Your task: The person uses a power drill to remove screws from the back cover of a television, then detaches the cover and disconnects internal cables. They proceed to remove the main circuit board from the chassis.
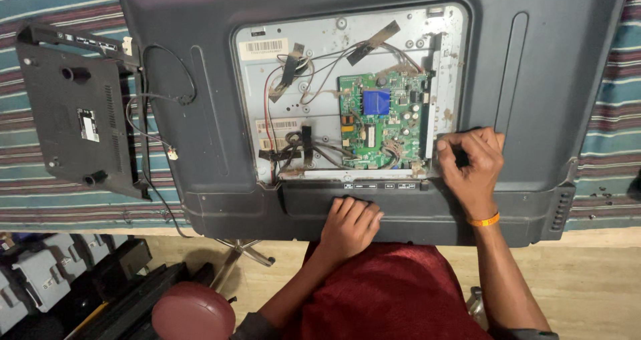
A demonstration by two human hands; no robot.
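Television point(200, 100) lies face down on the desk point(40, 6), dark grey back shell up, filling most of the view from 9 o'clock round to 3 o'clock. Desk is covered in a striped cloth of teal, maroon and cream.

A rectangular opening in the shell exposes a metal chassis plate point(320, 46). On the plate, right of centre, a green circuit board point(384, 120) with a blue square part near its top. Thin wires point(320, 66) run from the board toward 10 o'clock, held down by strips of dark tape; more wires bunch at the opening's lower left.

Left hand point(350, 226) at 6 o'clock: fingers curled under, knuckles pressing on the shell's lower edge just below the opening. It grips nothing that I can see.

Right hand point(471, 166) at 4 o'clock: fingers bent in a loose fist, resting on the shell at the lower right corner of the opening, just beside the board's right edge. Whether it pinches anything small I cannot tell. Orange band point(484, 221) on that wrist.

At 9 o'clock, apart from the shell, a detached dark cover panel point(73, 120) lies on the cloth, joined to the television by a black cable point(143, 113).

At 7 o'clock, below the desk edge, a round maroon stool seat point(193, 313). Person's red garment point(387, 286) at 6 o'clock.
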